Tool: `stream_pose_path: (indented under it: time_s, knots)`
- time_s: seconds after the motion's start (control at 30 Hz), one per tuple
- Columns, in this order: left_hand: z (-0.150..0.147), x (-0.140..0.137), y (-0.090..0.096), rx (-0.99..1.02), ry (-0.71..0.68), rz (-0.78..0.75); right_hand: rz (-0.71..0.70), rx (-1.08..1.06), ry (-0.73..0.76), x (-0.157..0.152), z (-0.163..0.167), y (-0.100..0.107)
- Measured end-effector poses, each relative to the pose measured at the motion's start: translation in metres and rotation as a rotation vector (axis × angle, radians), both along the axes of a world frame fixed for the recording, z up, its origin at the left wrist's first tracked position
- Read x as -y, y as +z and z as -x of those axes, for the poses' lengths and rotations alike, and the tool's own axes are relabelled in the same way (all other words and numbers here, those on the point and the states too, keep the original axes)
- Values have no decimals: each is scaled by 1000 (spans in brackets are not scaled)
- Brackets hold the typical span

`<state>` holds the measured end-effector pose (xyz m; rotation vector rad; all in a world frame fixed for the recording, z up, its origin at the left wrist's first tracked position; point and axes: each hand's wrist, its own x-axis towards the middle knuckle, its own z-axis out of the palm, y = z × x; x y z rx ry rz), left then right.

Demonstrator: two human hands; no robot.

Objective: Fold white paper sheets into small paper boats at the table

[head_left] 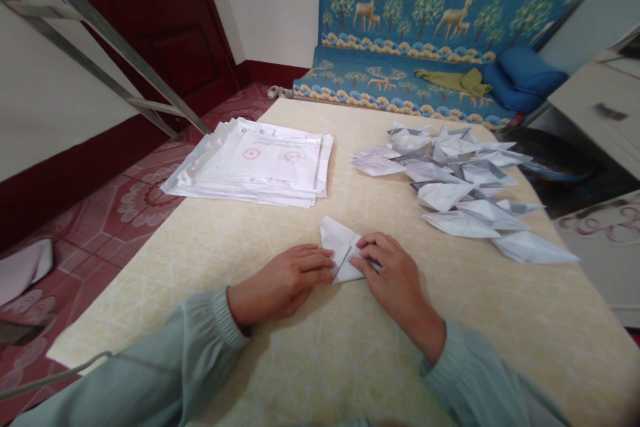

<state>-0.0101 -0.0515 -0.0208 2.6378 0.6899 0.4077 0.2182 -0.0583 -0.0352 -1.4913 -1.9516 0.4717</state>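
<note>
- Paper (pixel 338 239): on the desk (pixel 300 373) between the hands, its sides partly hidden; sleeves (pixel 205 330) cut off.
- Left hand (pixel 285 278): fingers close together, tips on the paper's left edge; thumb hard to make out.
- Right hand (pixel 397 275): fingers bent, thumb slightly apart, touching its right side; whether either hand pinches, I cannot tell.

Pale yellow worktop (pixel 300 373): left hand (pixel 285 280) lies with fingertips on a folded white paper (pixel 337 240), right hand (pixel 393 273) bent over its other side, thumb and fingers touching it. Beyond, to the left, a loose-edged stack of printed sheets (pixel 270 163), red stamps on the top one; to the right, a cluster of pointed folded-paper pieces (pixel 445 197), some overlapping. Behind the worktop, a blue deer-patterned sofa (pixel 390 83), olive cloth (pixel 455 80) on its seat.
</note>
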Motion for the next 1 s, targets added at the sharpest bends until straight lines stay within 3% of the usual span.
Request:
stream_pose_path:
  time_s: [0.17, 0.4, 0.73, 1.0]
  knots:
    - [-1, -2, 1, 36, 18, 25, 34, 34, -42, -4, 3, -1]
    - [-2, 1, 1, 6, 43, 24, 126, 46, 35, -3, -5, 4]
    - [1, -1, -9, 125, 35, 66, 24, 136, -20, 4, 1, 0]
    - [1, 0, -8, 99, 16, 18, 60, -75, 60, 8, -5, 4]
